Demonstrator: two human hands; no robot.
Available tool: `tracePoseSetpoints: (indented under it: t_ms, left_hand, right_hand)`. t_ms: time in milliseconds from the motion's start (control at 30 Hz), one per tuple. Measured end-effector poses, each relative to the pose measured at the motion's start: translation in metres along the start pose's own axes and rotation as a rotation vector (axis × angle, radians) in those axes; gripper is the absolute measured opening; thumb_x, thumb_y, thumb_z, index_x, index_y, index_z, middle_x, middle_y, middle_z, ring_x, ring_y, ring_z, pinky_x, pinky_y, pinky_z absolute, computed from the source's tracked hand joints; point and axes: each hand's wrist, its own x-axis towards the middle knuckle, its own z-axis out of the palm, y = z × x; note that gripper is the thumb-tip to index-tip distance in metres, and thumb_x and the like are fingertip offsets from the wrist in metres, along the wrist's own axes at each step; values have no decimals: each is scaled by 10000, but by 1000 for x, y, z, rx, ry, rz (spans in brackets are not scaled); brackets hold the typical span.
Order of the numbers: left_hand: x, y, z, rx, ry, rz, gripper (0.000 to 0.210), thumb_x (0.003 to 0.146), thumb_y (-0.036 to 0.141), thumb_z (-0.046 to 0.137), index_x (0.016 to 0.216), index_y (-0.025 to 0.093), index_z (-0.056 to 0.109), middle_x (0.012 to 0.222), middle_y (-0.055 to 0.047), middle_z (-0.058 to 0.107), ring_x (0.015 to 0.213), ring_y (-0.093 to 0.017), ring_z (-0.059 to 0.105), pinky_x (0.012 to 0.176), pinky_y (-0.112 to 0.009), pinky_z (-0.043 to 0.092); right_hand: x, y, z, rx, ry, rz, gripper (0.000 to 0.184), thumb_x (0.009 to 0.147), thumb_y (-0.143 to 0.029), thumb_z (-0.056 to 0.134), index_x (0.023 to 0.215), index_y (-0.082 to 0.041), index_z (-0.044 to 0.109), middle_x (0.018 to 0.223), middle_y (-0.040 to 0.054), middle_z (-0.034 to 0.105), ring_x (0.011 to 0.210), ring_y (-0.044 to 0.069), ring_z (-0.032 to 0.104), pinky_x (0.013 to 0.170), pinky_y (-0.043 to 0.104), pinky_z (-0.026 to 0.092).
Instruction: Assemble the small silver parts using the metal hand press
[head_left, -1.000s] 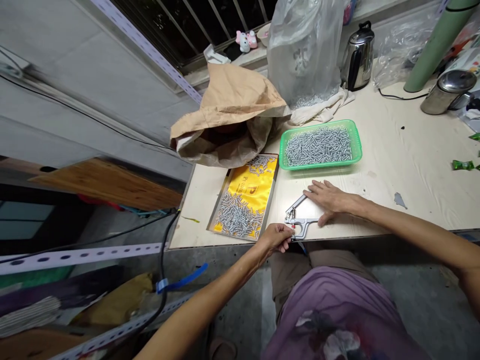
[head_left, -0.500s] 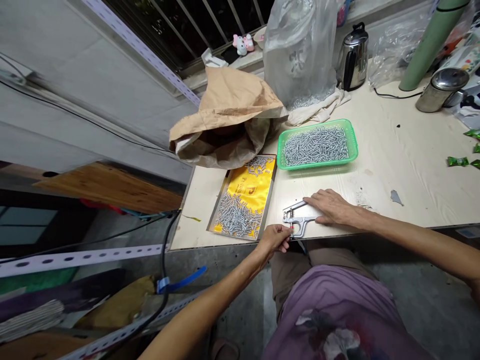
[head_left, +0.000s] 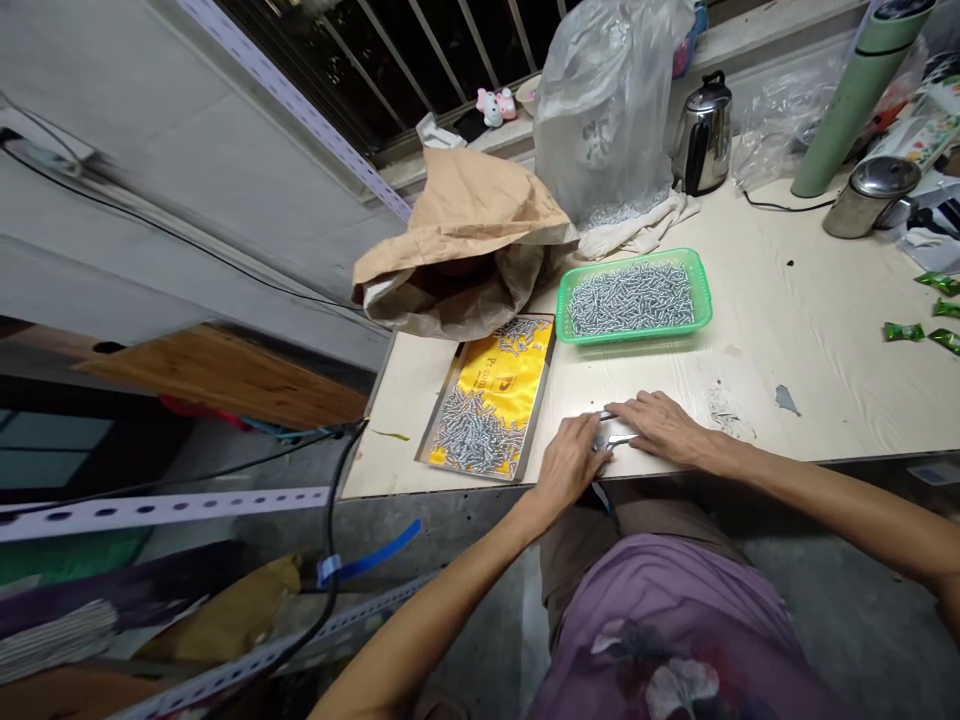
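Note:
A pair of grey metal hand-press pliers (head_left: 621, 439) lies at the front edge of the table, mostly covered by my hands. My right hand (head_left: 661, 427) grips its two handles from the right, the fingers on the upper one and the thumb by the lower. Over the head of the pliers, my left hand (head_left: 571, 460) has its fingers curled, hiding the jaws and whatever may be in them. Just left of my left hand is a shallow tray (head_left: 534, 425) with a yellow printed sheet and piles of small silvery screw-like pieces (head_left: 474, 432).
Behind the hands sits a green plastic basket (head_left: 701, 290) full of similar silvery pieces. A brown paper bag (head_left: 480, 205), a clear plastic bag (head_left: 600, 120), a white cloth (head_left: 637, 235) and a steel kettle (head_left: 705, 140) stand further back. Green-wrapped sweets (head_left: 904, 331) lie at right.
My left hand has moved from below the jaws of the pliers up and right over their head, covering them. My right hand stays on the handles. The view has shifted slightly.

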Motion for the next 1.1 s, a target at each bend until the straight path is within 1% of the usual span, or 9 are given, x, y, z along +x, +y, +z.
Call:
tracePoseSetpoints:
  t_ms: [100,233,367,433,600,733,833,967,1100]
  left_hand:
    - [26,1,11,27,-79,162,476,852,298,591,1289,182,441,1290,-140,526,1206,-277,474,1003,-468,419]
    - [49,1,13,77,-213,210,560,821,309,629,1318,182,404,1235,-130,542,1117,-273,515,973,-452,429]
    - [56,8,8,153,-282,202,653,782,328,680,1337,155,383,1159,-122,551,1047,-274,517,908,-421,453]
    - [59,13,6,169,-299,218,590,782,349,684,1280,154,434,1121,-114,549,1034,-274,505,883,-413,456]
    - [68,16,4,148,-337,322,337,805,351,672,1048,162,535,1054,-93,544,1010,-253,486,885,-394,437]
    - [69,16,3,175,-397,365,209,852,331,622,953,163,550,996,-84,564,961,-240,493,826,-371,437]
    - [66,18,4,184,-422,367,139,888,303,575,914,168,557,964,-73,577,941,-228,494,787,-345,431]
    - [61,23,6,209,-427,333,113,915,277,534,903,171,569,958,-67,590,948,-223,496,774,-336,422]
    - [59,26,7,250,-423,305,117,911,278,545,915,168,582,962,-70,596,956,-226,502,758,-332,426]
  right_hand:
    - [-1,3,4,12,33,9,585,811,-169,637,1344,-141,398,1108,122,607,1007,248,499,843,371,380]
    - [-5,8,-1,-24,11,39,690,733,-221,742,1330,-119,413,1116,131,581,1012,263,498,846,379,416]
    - [-9,6,-9,-121,-42,137,561,688,-256,801,1159,-89,544,1043,126,566,975,264,496,810,363,433]
    - [-10,3,-11,-134,-58,164,477,712,-266,790,1101,-93,574,1027,120,561,959,252,500,803,349,430]
    - [-13,-5,-13,-144,-58,242,405,746,-314,771,1069,-135,603,1007,94,571,930,235,509,766,328,400]
    - [-17,-8,-10,-160,-44,216,182,820,-263,698,945,-149,633,909,64,585,875,206,513,741,315,355]
    - [-18,-9,-2,-158,-48,189,81,860,-229,645,880,-150,636,852,52,592,835,194,515,716,309,327]
    - [-19,-8,9,-174,-40,164,71,891,-198,600,857,-150,640,810,46,598,796,185,517,689,303,298]
    - [-19,-8,12,-199,-13,152,74,883,-204,616,831,-155,634,794,41,595,770,183,509,679,301,290]
